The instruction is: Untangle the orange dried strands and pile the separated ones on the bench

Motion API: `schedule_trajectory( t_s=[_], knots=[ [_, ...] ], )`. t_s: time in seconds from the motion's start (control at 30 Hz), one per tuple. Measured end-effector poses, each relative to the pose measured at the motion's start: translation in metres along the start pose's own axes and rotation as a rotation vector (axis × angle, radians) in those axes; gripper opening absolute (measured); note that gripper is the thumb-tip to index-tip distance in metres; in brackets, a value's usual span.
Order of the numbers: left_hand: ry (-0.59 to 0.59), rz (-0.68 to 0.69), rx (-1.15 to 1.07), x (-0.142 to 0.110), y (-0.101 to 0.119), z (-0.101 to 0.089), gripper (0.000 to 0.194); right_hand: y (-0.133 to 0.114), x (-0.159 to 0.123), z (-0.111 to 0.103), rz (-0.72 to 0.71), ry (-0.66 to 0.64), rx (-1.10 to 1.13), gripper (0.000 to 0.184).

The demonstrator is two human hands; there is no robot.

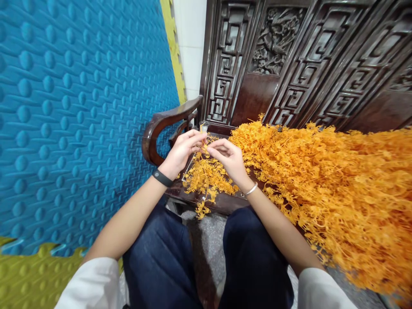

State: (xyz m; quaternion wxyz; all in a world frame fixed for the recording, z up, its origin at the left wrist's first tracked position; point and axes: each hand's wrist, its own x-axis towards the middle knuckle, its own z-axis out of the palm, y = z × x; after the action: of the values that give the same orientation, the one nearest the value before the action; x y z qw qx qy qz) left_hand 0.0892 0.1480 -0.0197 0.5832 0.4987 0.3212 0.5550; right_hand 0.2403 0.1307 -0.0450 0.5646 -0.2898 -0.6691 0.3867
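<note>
My left hand [185, 149] and my right hand [228, 156] meet over the dark wooden seat, fingertips nearly touching. Pinched between them is a thin yellow-orange plastic flower sprig [205, 146], its upper end poking out above my left fingers. Both hands are closed on it; much of the sprig is covered by the fingers. Just below them lies a small heap of the same orange sprigs [209, 174], with one strand hanging over the seat's front edge. A black band circles my left wrist and a silver bangle my right.
A large pile of orange artificial sprigs [341, 171] spreads along the bench to the right. The bench's carved back [257, 94] rises behind it, and a curved wooden armrest [152, 133] stands at left. Blue foam matting [80, 128] with yellow edging fills the left side.
</note>
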Motion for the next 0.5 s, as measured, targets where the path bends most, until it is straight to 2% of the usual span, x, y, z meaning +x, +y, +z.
schedule_trajectory(
  t_s=[0.07, 0.27, 0.4, 0.5],
  knots=[
    [-0.027, -0.035, -0.035, 0.004, 0.000, -0.003, 0.024, 0.004, 0.003, -0.001, 0.071, 0.024, 0.056, 0.018],
    [0.033, -0.131, -0.093, 0.007, -0.001, -0.001, 0.048, 0.010, 0.009, -0.010, 0.245, 0.132, 0.242, 0.025],
    [0.082, -0.116, -0.071, 0.006, -0.003, -0.002, 0.046, 0.008, 0.010, -0.011, 0.346, 0.128, 0.369, 0.026],
    [0.042, -0.122, -0.005, 0.006, -0.006, -0.003, 0.035, 0.006, 0.010, -0.011, 0.340, 0.118, 0.371, 0.029]
  ],
)
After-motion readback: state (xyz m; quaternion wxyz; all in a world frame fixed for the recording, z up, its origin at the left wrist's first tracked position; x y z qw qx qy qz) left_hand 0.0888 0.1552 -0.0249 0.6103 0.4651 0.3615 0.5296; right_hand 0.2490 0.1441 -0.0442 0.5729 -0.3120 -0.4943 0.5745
